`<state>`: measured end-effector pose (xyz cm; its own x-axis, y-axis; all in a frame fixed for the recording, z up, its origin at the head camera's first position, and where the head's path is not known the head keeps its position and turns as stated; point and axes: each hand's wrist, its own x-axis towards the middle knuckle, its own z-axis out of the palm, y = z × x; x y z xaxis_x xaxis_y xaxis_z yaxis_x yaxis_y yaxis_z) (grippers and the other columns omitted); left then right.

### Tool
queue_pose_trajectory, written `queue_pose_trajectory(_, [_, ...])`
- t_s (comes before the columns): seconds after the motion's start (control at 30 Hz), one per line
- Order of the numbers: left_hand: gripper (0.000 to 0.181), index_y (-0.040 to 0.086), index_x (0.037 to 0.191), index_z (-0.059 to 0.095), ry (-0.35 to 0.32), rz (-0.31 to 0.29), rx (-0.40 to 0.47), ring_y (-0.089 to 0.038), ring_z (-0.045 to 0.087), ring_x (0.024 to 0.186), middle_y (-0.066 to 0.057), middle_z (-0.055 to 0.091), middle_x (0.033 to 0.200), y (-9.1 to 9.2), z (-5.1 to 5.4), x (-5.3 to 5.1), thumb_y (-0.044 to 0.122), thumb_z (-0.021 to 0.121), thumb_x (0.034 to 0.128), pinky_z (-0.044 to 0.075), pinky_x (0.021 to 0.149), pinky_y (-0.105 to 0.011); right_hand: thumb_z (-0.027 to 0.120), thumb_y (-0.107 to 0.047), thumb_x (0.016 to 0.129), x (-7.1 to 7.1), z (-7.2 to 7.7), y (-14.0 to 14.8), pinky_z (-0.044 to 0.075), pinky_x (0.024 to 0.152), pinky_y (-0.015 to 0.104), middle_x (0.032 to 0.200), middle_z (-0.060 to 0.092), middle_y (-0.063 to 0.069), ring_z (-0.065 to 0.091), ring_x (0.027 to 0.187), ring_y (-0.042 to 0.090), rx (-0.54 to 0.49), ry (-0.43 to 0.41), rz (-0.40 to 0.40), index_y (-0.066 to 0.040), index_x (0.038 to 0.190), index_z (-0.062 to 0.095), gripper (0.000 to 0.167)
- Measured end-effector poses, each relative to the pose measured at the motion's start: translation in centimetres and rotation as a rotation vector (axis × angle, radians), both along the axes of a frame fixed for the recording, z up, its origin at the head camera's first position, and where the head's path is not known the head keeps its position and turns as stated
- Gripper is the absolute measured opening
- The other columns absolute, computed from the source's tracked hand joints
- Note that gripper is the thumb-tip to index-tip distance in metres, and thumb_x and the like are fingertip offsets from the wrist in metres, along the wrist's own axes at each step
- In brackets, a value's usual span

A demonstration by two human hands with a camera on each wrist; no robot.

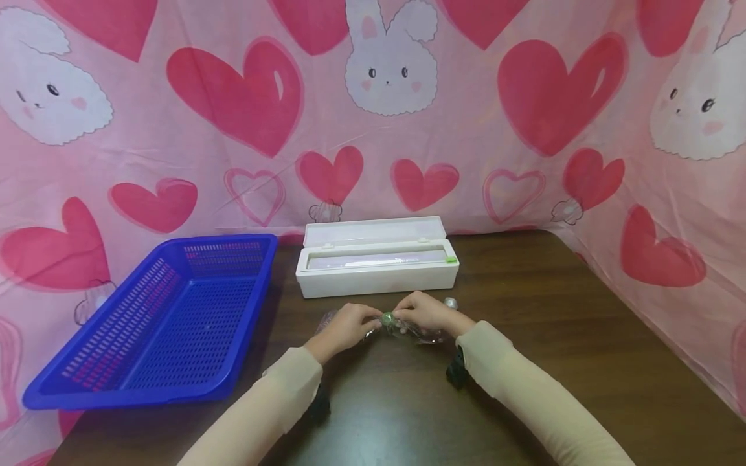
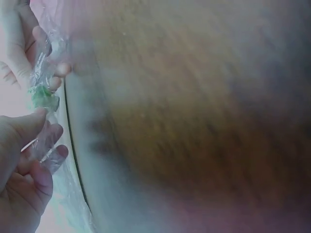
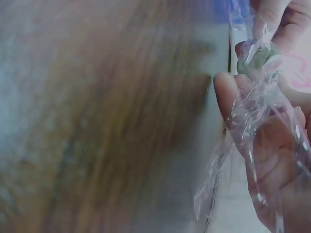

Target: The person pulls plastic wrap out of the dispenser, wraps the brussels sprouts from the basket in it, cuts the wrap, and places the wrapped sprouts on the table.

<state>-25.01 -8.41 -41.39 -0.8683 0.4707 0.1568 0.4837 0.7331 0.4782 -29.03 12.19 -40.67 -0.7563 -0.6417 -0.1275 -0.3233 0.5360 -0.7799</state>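
Note:
Between the two hands is a small round green object (image 1: pixel 387 318) wrapped in clear plastic film (image 3: pixel 257 104); its kind cannot be told. My left hand (image 1: pixel 346 327) pinches the film at the green object's left side, thumb and fingertips close against it. On the other side, my right hand (image 1: pixel 430 313) pinches the film too, and loose film trails over its palm in the right wrist view. The green object (image 2: pixel 43 97) also shows between both sets of fingers in the left wrist view. Both hands are just above the table, in front of a white box.
The long white box (image 1: pixel 379 281), lid raised, has a green piece (image 1: pixel 451 259) at its right end and resembles a film dispenser. A blue plastic basket (image 1: pixel 247 349) stands at left. A small shiny ball-like thing (image 1: pixel 451 303) lies behind the right wrist on the brown table (image 1: pixel 559 362).

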Motion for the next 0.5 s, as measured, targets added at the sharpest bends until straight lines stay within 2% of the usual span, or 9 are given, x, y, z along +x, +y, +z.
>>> queue_pose_trajectory(0.1, [0.019,0.005,0.104,0.068,0.001,0.005,-0.001,-0.014,0.061,0.088,-0.003,0.067,0.097,-0.16,0.07,0.05,0.017,0.06,0.0902,0.048,0.077,-0.033,0.048,-0.027,0.097,0.05,-0.07,-0.01,0.029,0.033,0.021,0.063,0.063,0.003,0.032,0.033,0.007,-0.022,-0.049,0.031,-0.005,0.094,0.068,0.03])
queue_pose_trajectory(0.17, [0.019,0.005,0.103,0.068,0.004,0.007,-0.005,-0.013,0.061,0.087,-0.003,0.067,0.096,-0.34,0.0,0.09,0.016,0.059,0.0906,0.048,0.077,-0.033,0.05,-0.031,0.095,0.06,-0.24,-0.07,0.029,0.034,0.021,0.064,0.062,0.002,0.032,0.035,0.007,-0.022,-0.054,0.062,-0.005,0.095,0.067,0.031])
queue_pose_trajectory(0.27, [0.019,0.006,0.103,0.069,0.007,-0.001,-0.005,-0.012,0.06,0.086,-0.002,0.067,0.095,-0.6,-0.15,0.14,0.016,0.059,0.091,0.048,0.077,-0.033,0.059,-0.03,0.09,0.11,-0.41,-0.26,0.036,0.04,0.022,0.064,0.061,-0.001,0.041,0.043,0.006,-0.013,-0.005,0.115,-0.006,0.095,0.068,0.027])
queue_pose_trajectory(0.4, [0.018,0.005,0.102,0.069,0.009,-0.053,0.016,-0.01,0.058,0.079,-0.001,0.066,0.089,-0.8,-0.13,0.18,0.016,0.058,0.0915,0.048,0.074,-0.032,0.065,-0.021,0.086,0.04,-0.44,-0.43,0.044,0.056,0.024,0.067,0.06,-0.004,0.051,0.058,0.007,-0.003,0.084,0.161,-0.006,0.092,0.069,0.017])
queue_pose_trajectory(0.5, [0.021,0.006,0.104,0.068,-0.016,-0.097,0.016,-0.009,0.057,0.076,0.001,0.065,0.088,-0.94,-0.08,0.21,0.018,0.054,0.094,0.048,0.073,-0.03,0.064,-0.016,0.087,-0.04,-0.43,-0.4,0.046,0.057,0.026,0.069,0.062,-0.003,0.054,0.06,0.009,-0.009,0.075,0.158,-0.006,0.088,0.069,0.012])
